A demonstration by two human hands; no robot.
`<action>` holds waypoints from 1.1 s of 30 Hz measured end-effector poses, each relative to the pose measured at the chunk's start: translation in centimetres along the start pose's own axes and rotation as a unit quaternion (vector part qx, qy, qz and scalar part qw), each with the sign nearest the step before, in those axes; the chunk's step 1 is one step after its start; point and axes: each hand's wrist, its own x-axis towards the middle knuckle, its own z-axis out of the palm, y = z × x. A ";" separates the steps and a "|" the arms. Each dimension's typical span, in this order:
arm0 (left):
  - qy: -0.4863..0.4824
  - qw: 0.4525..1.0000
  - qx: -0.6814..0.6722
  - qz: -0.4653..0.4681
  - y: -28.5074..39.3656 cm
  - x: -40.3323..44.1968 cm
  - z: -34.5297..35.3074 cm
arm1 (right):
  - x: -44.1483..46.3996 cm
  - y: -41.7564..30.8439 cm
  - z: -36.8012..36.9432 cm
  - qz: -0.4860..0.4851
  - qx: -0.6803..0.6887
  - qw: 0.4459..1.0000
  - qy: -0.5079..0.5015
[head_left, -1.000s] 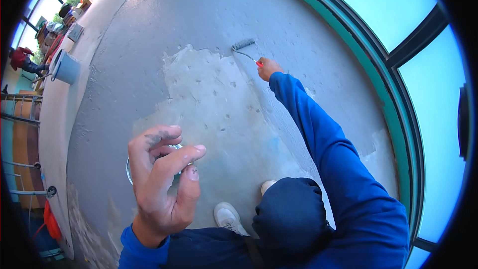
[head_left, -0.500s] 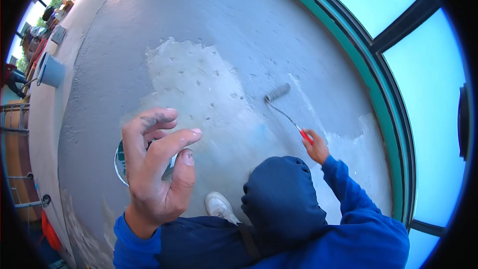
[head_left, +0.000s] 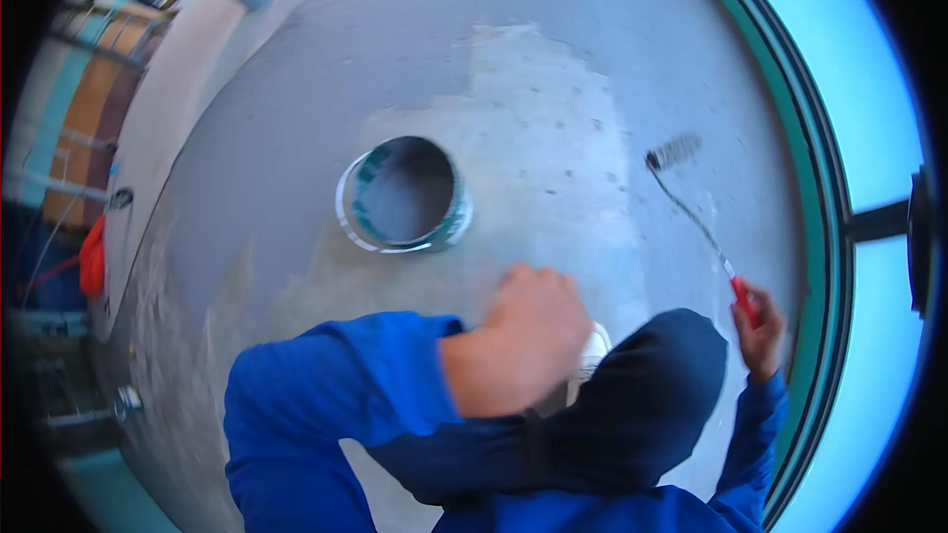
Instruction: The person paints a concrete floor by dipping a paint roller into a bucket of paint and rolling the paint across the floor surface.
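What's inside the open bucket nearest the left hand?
A grey surface, probably paint, shows inside the bucket. Whatever lies beneath that surface is covered, so its depth can't be told.

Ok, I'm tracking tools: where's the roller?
In the head view, the roller is right of centre, between the pale patch and the green strip, its red handle in the right hand.

Sleeves (head_left: 296, 375) are bright blue, trousers (head_left: 647, 400) dark navy — the visible shoe (head_left: 595, 347) white.
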 end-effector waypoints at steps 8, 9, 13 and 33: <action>-0.132 0.988 0.051 0.055 3.3 -1.8 0.3 | 16.2 -22.9 4.9 -0.393 -0.032 0.890 -0.230; -0.130 0.989 0.054 0.054 3.3 -2.0 0.1 | 17.0 -24.8 6.4 -0.410 -0.064 0.872 -0.260; -0.085 0.994 0.038 0.055 2.5 -2.5 0.4 | 17.9 -29.7 14.3 -0.410 -0.199 0.828 -0.328; -0.047 0.996 0.053 0.056 2.1 -2.9 1.4 | 17.3 -27.0 18.6 -0.382 -0.199 0.836 -0.340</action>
